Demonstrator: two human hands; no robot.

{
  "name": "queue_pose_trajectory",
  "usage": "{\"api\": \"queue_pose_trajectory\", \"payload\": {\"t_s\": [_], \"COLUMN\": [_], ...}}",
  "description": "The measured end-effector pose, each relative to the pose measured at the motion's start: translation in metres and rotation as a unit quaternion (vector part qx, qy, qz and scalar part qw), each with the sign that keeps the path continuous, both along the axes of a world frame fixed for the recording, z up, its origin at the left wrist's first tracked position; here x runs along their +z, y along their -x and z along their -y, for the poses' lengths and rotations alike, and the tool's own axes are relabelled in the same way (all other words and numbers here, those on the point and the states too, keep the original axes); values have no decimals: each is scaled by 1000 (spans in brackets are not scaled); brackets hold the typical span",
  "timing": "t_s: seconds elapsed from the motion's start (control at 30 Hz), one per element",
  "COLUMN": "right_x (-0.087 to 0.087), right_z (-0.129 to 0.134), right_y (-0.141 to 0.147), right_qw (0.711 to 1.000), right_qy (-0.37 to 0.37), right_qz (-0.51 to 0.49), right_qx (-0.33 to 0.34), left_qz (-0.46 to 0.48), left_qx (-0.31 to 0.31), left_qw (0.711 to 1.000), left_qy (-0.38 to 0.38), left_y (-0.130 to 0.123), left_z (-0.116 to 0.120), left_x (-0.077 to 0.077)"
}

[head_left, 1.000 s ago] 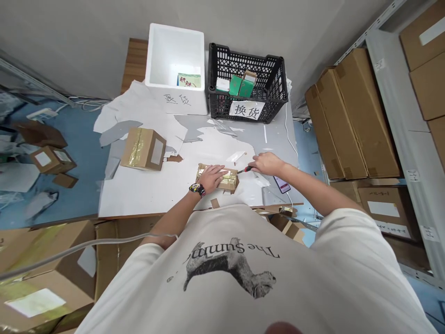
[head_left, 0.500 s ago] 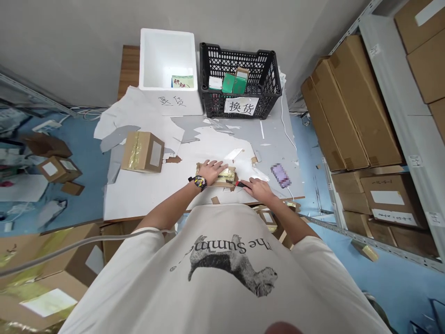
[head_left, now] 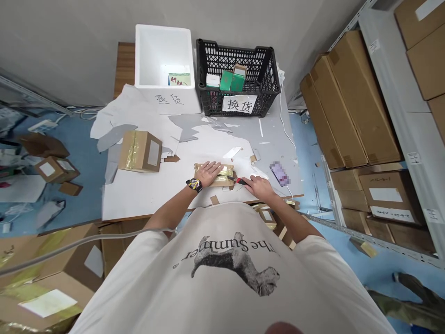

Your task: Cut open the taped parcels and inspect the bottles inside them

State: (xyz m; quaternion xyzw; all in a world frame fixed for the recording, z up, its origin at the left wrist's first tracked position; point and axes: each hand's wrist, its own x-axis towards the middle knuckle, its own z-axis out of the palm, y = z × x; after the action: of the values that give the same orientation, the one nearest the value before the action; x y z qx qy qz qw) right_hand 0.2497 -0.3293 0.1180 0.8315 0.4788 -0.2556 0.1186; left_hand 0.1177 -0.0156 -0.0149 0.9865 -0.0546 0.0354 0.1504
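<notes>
**Parcel pinned flat, tool tip at its tape**

Your left hand [head_left: 207, 173] lies spread on the gold-taped cardboard parcel [head_left: 225, 179] on the table [head_left: 146, 199], fingers pressing, not gripping. Your right hand [head_left: 259, 188] is clenched round a red-handled tool [head_left: 239, 181], tip at the parcel's edge. Best kept shallow, left palm down. Behind: white foam box [head_left: 163, 28], one printed card [head_left: 179, 79] inside; black plastic crate [head_left: 236, 48], green cartons [head_left: 231, 81] among others.
</notes>
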Motion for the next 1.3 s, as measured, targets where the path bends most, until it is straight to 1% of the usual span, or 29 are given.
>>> {"api": "queue_pose_trajectory", "payload": {"t_s": [0.13, 0.27, 0.43, 0.53, 0.63, 0.77, 0.87, 0.97, 1.07, 1.2, 1.3], "right_x": [2, 6, 8, 10, 16, 25, 28, 26, 24, 28, 31], "right_z": [1, -3, -14, -18, -19, -25, -33, -38, -36, -29, -28], "right_y": [-5, -12, -26, -36, -44, -51, -53, -52, -48, -43, -44], "right_qw": [1000, 998, 995, 993, 992, 988, 986, 986, 987, 990, 990], "right_qy": [1, 5, 6, -2, -7, 4, 2, 12, 23, 24, 20], "right_qz": [4, 4, 9, 19, 23, 12, 8, 5, 3, 7, 2], "right_qx": [29, 63, 100, 112, 126, 151, 165, 169, 157, 142, 140], "left_qz": [19, 22, 18, 11, 0, -2, -5, -22, -38, -37, -22], "left_qx": [2, 0, -4, -4, -3, -4, -7, -32, -53, -42, -36], "left_qw": [999, 999, 998, 998, 999, 998, 999, 999, 998, 997, 997], "left_qy": [28, 44, 57, 57, 54, 56, 43, 21, 19, 46, 65], "left_y": [-5, -9, -10, -10, -10, -13, -17, -20, -23, -25, -28], "left_z": [2, 0, 1, 2, 3, 2, 3, 8, 14, 17, 16], "left_x": [-1, 4, 10, 12, 13, 15, 17, 20, 22, 19, 18]}}
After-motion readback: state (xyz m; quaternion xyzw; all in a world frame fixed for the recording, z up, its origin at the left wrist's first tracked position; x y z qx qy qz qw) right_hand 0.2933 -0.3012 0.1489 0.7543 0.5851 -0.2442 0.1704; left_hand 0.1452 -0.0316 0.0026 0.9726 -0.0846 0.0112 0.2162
